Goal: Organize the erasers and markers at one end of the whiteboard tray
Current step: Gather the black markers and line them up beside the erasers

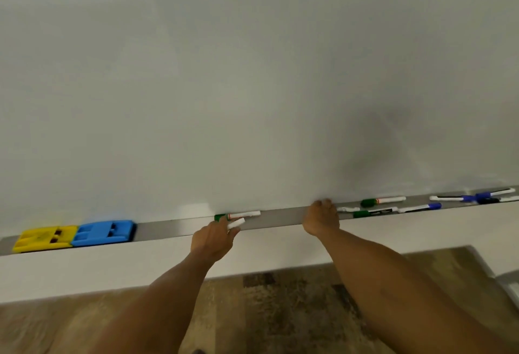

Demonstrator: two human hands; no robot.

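A grey metal tray (pixel 168 228) runs below the whiteboard (pixel 252 87). At its left end lie a yellow eraser (pixel 45 238) and a blue eraser (pixel 105 232), side by side and touching. My left hand (pixel 213 238) is at the tray's middle, closed around white markers (pixel 236 224), beside a green-capped marker (pixel 238 215) lying in the tray. My right hand (pixel 321 219) rests on the tray with curled fingers; whether it holds anything is hidden. Right of it lie green-capped markers (pixel 383 201), a blue-capped marker (pixel 421 208) and crossed black and blue markers (pixel 477 197).
A white ledge (pixel 84 272) juts out below the tray. Patterned brown carpet (pixel 280 311) covers the floor beneath my forearms. A pale object (pixel 508 280) shows at the right edge.
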